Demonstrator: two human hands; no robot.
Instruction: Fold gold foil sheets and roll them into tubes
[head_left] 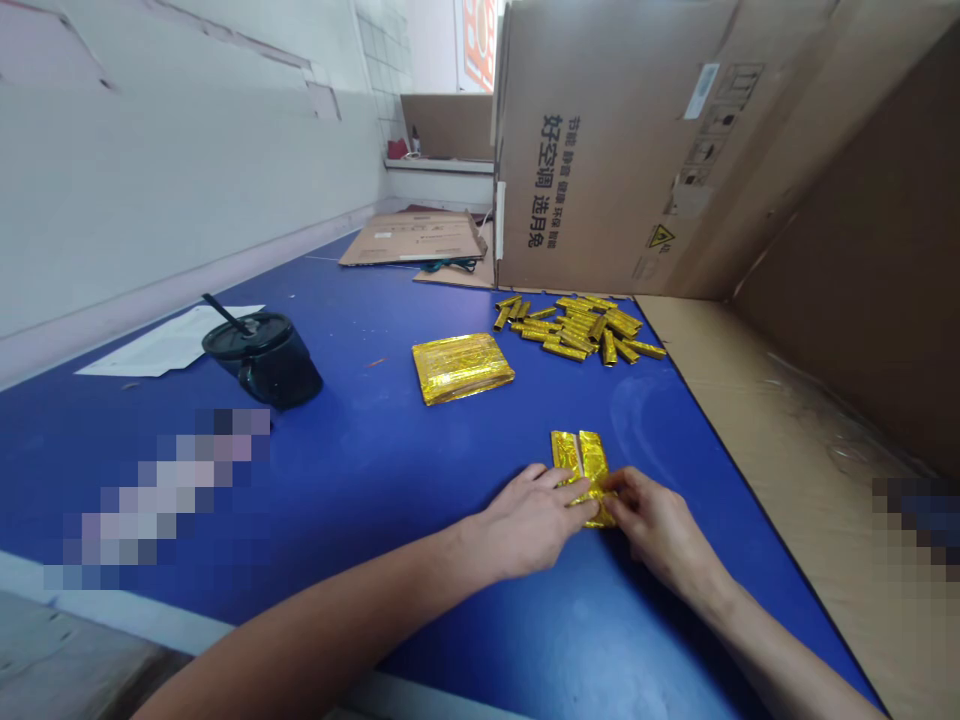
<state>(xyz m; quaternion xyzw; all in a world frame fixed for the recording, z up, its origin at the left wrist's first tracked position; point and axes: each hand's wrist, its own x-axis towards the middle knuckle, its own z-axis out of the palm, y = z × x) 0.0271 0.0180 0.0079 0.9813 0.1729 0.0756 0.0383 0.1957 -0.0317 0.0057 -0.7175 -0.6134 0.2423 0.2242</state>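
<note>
A small gold foil sheet (592,452) lies on the blue table, its two side flaps folded inward with a narrow pale gap between them. My left hand (536,520) rests on its lower left part, fingers stretched out and pressing it down. At the sheet's right edge, my right hand (651,515) pinches the foil between thumb and fingers. Beyond my hands sits a flat stack of gold foil sheets (463,368). Farther back on the right is a loose pile of small rolled or folded gold pieces (581,325).
A dark lidded mug (262,360) with a handle and a straw or spoon stands at the left, on a white paper (161,345). Flat cardboard (412,238) lies at the back. A large cardboard box (607,150) walls off the back right of the blue table (360,450).
</note>
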